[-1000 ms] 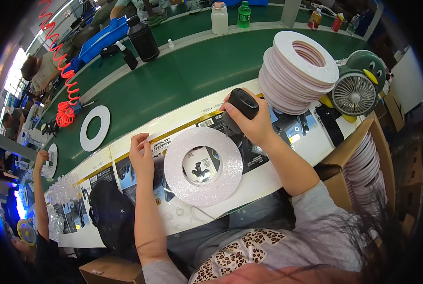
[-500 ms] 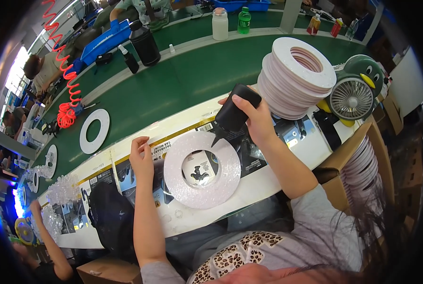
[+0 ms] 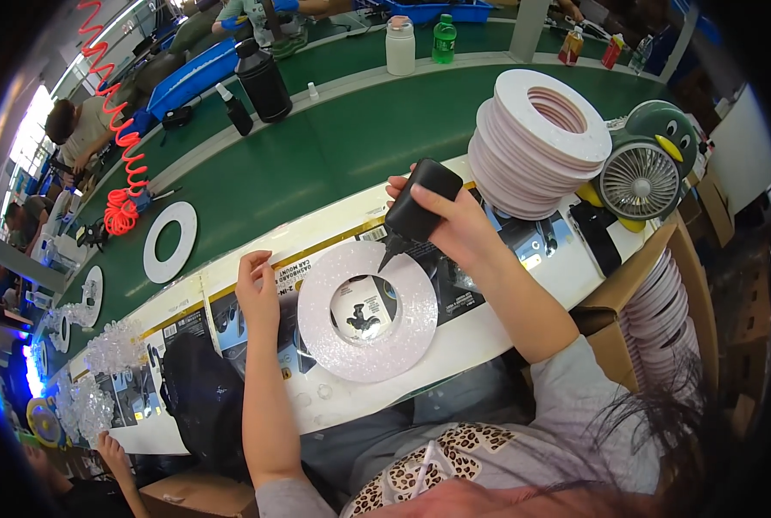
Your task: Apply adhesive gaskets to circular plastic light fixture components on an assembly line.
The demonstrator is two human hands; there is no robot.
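Observation:
My right hand (image 3: 465,226) is wrapped round a black squeeze bottle (image 3: 421,200), tilted with its pointed nozzle down. The nozzle tip is over the upper right part of a flat white ring (image 3: 414,315); whether it touches cannot be made out. Speckled, shiny marks cover the ring's face. Through its round hole shows a printed sheet (image 3: 351,306) on the work surface. To the left of the ring my left hand (image 3: 256,274) is held with loosely bent, parted fingers and nothing in them.
A tall stack of white rings (image 3: 536,164) stands at the right, beside a penguin-shaped fan (image 3: 642,177). Below it a cardboard box (image 3: 610,324) holds more rings. A single ring (image 3: 154,250) lies on the green belt (image 3: 333,142); a red coiled hose (image 3: 122,138) hangs at the left.
My right hand has shifted the bottle slightly left, its nozzle moving along the ring's upper right. My left hand is nearly still. At the lower left another person's hand has moved down.

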